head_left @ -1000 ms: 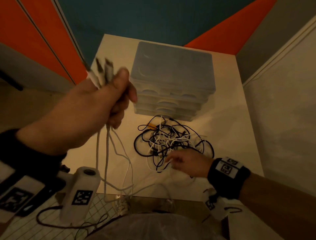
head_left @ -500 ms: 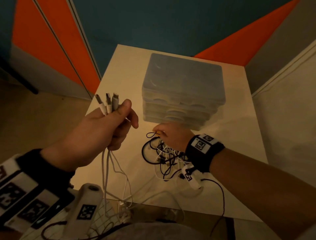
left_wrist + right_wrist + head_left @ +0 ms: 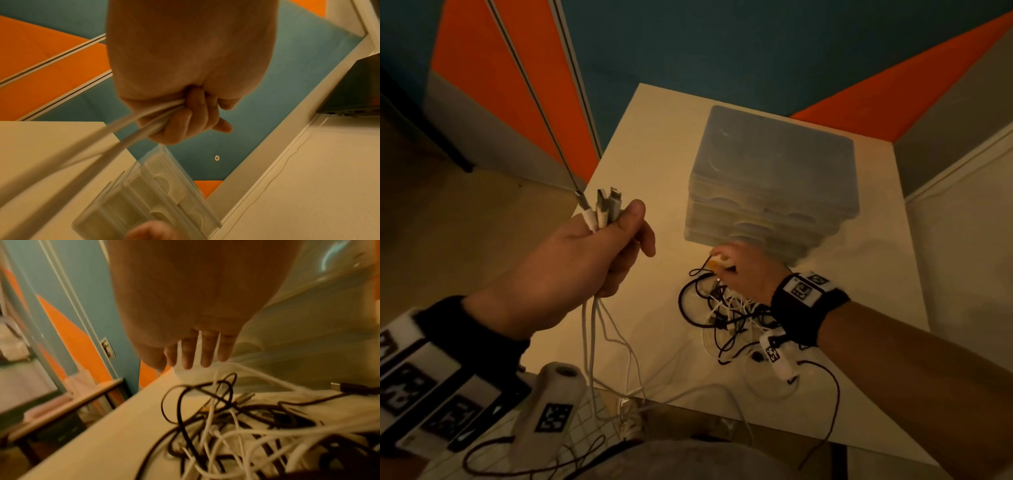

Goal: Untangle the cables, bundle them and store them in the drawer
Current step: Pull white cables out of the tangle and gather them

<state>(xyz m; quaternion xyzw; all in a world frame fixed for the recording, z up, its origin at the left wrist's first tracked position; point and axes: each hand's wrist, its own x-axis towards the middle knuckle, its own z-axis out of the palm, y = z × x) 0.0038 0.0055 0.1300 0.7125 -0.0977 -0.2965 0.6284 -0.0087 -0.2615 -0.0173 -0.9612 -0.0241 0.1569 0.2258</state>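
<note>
Right hand (image 3: 743, 270) now reaching at drawer unit (image 3: 774, 185), fingers straight, left hand (image 3: 571, 267) fist gripping white cables (image 3: 604, 209), plugs upward

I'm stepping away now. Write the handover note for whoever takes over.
Left hand: raised, gripping three white cables just below their plugs; the cords hang past the table edge.
Right hand: fingers straight, at the far edge of the tangled pile, in front of the drawer unit.
Done: three white cables gathered by their ends.
Left: untangle the black and white pile, bundle everything, open a drawer, store it. All drawers appear closed.
</note>
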